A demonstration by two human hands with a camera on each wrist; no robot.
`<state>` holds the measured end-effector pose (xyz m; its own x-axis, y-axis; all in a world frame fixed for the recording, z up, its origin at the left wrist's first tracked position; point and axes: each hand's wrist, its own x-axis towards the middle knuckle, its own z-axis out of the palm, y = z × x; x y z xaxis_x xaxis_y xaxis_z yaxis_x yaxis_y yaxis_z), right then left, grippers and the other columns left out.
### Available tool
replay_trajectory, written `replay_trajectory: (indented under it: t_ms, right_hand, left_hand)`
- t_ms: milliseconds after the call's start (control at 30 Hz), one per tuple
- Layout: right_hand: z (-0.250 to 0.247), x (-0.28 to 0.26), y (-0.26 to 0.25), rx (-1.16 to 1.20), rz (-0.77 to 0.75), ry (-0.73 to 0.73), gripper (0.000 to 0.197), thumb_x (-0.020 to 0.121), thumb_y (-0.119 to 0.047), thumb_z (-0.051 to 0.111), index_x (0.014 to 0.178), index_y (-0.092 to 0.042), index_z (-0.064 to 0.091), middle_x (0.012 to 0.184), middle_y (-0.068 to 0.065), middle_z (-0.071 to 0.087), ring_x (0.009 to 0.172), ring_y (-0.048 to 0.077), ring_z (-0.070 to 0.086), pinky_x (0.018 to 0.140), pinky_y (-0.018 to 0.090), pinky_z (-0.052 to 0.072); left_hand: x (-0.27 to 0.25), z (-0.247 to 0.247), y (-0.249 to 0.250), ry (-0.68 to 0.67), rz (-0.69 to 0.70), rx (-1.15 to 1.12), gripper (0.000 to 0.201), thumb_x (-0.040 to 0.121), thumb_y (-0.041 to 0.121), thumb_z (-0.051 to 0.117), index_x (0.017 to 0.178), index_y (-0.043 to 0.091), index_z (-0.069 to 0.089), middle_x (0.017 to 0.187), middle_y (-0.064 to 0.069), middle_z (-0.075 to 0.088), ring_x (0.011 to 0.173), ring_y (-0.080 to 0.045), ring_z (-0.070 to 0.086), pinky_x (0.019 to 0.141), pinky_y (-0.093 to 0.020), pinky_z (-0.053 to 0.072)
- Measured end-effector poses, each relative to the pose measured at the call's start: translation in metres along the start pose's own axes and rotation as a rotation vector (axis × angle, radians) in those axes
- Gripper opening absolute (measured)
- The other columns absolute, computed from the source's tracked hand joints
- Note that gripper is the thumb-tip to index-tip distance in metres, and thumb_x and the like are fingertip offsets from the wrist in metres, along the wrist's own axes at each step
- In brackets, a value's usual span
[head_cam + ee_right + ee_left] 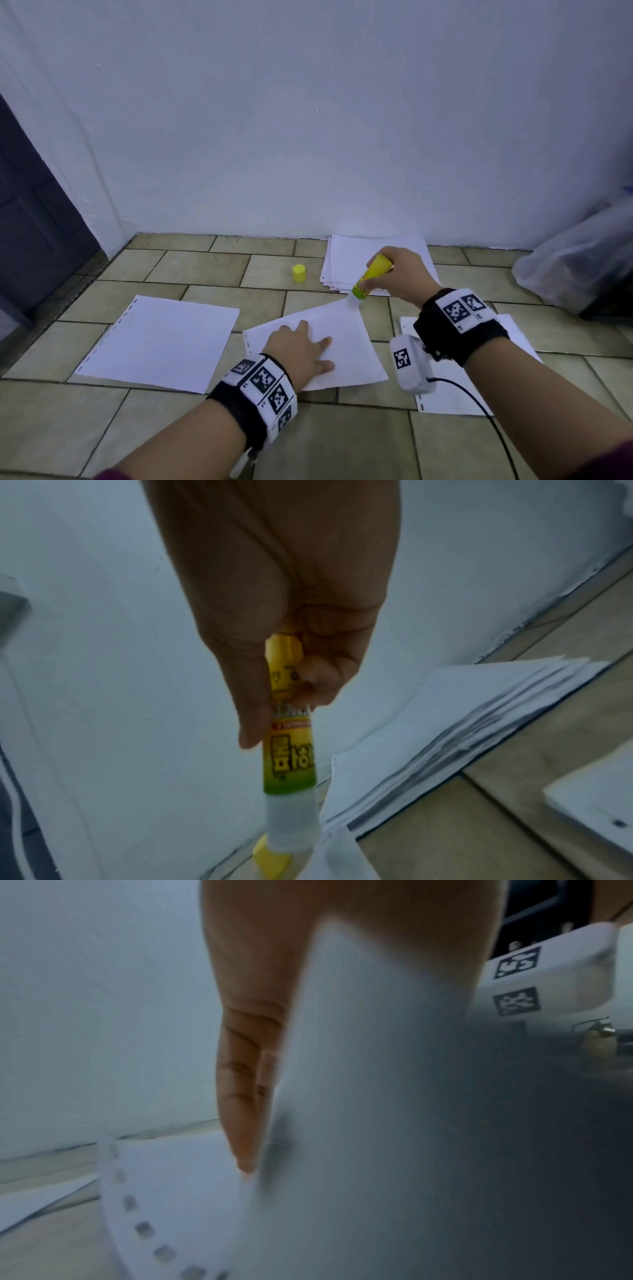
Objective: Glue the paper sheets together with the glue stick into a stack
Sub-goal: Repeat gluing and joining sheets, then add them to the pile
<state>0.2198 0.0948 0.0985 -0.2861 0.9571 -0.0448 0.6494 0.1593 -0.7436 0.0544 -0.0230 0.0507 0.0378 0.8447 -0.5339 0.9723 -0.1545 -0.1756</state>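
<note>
While left hand [301, 346] flattens sheet [346, 329], right hand [400, 274] tilts glue stick [371, 277].

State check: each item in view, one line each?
glue stick: uncapped, tilted, tip at the centre sheet's far corner
cap: off, upright on the floor
centre sheet: flat, pinned
left hand: flat on the centre sheet
right hand: grips the glue stick
paper pile: loose, fanned

A clear plastic bag [579, 260] slumps against the white wall [308, 120] on the tiled floor [202, 267].
</note>
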Motion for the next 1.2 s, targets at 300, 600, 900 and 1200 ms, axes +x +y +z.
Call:
replay_trajectory:
  t_ms: [300,600,900,1200]
  right_hand:
    - [0.029,-0.009,0.010,-0.045,-0.072,-0.068,0.027,0.084,-0.006,0.065,0.098,-0.019,0.045,0.093,0.015,0.062,0.076,0.031,0.064,0.067,0.038,0.055]
    - [0.044,-0.006,0.007,-0.212,-0.136,-0.152,0.027,0.086,-0.003,0.060,0.107,-0.012,0.047,0.087,0.007,0.059,0.082,0.025,0.054,0.061,0.027,0.043]
    - [0.019,-0.052,0.021,-0.393,-0.187,-0.332,0.028,0.085,-0.008,0.063,0.096,-0.024,0.043,0.075,-0.012,0.050,0.067,0.005,0.048,0.054,0.017,0.033]
    - [0.000,-0.073,0.027,-0.150,-0.104,-0.312,0.025,0.080,-0.006,0.070,0.089,-0.020,0.051,0.081,0.008,0.064,0.064,0.021,0.065,0.061,0.034,0.056]
  left_hand:
    - [0.003,0.004,0.001,-0.022,-0.018,0.020,0.064,0.100,0.035,0.039,0.152,0.039,0.002,0.146,-0.013,0.020,0.117,-0.034,0.045,0.090,-0.037,0.042]
    - [0.005,0.011,-0.003,0.007,-0.015,0.009,0.069,0.098,0.049,0.039,0.151,0.042,-0.004,0.152,-0.012,0.011,0.128,-0.033,0.032,0.098,-0.042,0.041]
    - [0.007,0.012,-0.010,0.044,0.041,0.002,0.071,0.096,0.051,0.042,0.152,0.040,-0.001,0.152,-0.013,0.010,0.137,-0.031,0.019,0.101,-0.041,0.037]
    - [0.006,0.008,-0.014,0.120,0.176,-0.104,0.065,0.092,0.043,0.056,0.144,0.017,0.029,0.150,-0.006,0.025,0.135,-0.024,0.031,0.102,-0.041,0.040]
